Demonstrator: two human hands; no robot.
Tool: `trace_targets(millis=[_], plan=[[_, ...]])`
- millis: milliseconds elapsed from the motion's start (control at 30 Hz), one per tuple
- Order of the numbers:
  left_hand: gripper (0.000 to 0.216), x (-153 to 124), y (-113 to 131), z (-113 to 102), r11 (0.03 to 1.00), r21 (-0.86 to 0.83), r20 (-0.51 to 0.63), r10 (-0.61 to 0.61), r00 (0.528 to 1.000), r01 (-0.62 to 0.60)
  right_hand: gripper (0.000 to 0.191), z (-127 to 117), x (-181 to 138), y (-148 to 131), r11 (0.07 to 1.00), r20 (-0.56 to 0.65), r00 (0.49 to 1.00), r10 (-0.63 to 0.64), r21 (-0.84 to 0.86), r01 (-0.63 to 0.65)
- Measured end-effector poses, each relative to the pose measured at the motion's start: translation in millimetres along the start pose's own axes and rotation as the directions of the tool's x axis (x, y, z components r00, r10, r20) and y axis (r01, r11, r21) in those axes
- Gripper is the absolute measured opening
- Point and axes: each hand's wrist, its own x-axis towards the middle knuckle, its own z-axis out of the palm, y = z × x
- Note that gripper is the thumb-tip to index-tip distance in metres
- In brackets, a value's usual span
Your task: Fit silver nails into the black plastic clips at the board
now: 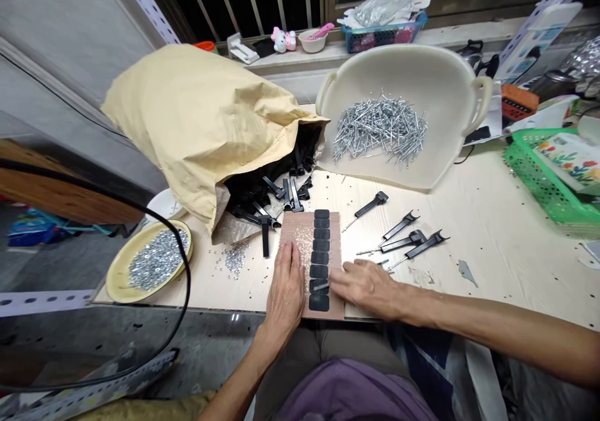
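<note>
A brown board [335, 221] lies at the table's front edge, with a column of black rounded pads [320, 245] stuck or laid along it. My left hand [287, 287] rests flat on its left side, fingers stretched out together. Over the right edge of the lower pads, my right hand [368, 288] is closed around a thin grey strip [321, 287]; its exact kind is unclear. Beside that hand lie several black plastic pieces [403, 241] with metal pins through them. Left of the board, another black piece [265, 240] stands near scattered small metal washers [235, 260].
A large paper sack [201, 108] spills black plastic pieces [285, 193] at the left back. A pale handled basin [440, 96] holds metal pins or nails [379, 127]. A yellow bowl [117, 277] with small metal parts sits left; a green basket [529, 177] stands right.
</note>
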Motion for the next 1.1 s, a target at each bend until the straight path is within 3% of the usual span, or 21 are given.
trace_targets(millis=[133, 300, 433, 500, 667, 800, 867, 967, 1000, 1100], plan=[[0.052, 0, 1, 0, 1.0, 0.005, -0.017, -0.014, 1.0, 0.014, 0.036, -8, 9, 9, 0.969, -0.094, 0.964, 0.247, -0.008, -0.248], [0.054, 0, 2, -1, 1.0, -0.001, -0.022, -0.014, 1.0, 0.014, 0.035, -4, 8, 9, 0.992, -0.006, 0.993, 0.115, 0.061, -0.115], [0.057, 0, 3, -3, 0.999, -0.028, -0.02, -0.033, 0.999, 0.033, 0.039, -5, 19, 29, 0.971, -0.063, 0.969, 0.24, 0.032, -0.238], [0.059, 0, 4, -3, 0.999, -0.032, -0.023, -0.039, 0.999, 0.038, 0.036, -5, 25, 36, 0.974, -0.06, 0.972, 0.225, -0.002, -0.226], [0.061, 0, 4, -3, 0.999, -0.001, -0.007, -0.042, 0.999, 0.042, 0.028, 4, 16, 20, 0.978, 0.008, 0.995, 0.101, -0.183, -0.097], [0.062, 0, 5, -5, 0.999, 0.005, 0.002, -0.054, 0.999, 0.054, 0.029, 8, 7, 8, 0.988, 0.051, 0.997, -0.056, -0.144, 0.063], [0.063, 0, 5, -6, 0.999, -0.001, 0.003, -0.054, 0.999, 0.054, 0.029, 6, 8, 10, 0.996, 0.018, 1.0, -0.013, -0.091, 0.014], [0.065, 0, 5, -6, 0.999, -0.016, -0.015, -0.052, 0.999, 0.052, 0.035, 5, 13, 15, 0.983, -0.055, 0.982, 0.182, -0.017, -0.183], [0.065, 0, 5, -6, 0.999, -0.019, -0.017, -0.051, 0.999, 0.05, 0.035, 6, 13, 14, 0.984, -0.049, 0.983, 0.178, -0.015, -0.179], [0.066, 0, 6, -6, 0.999, -0.018, -0.012, -0.051, 0.999, 0.051, 0.03, 9, 10, 0, 0.997, 0.04, 0.999, 0.015, -0.081, -0.011]])
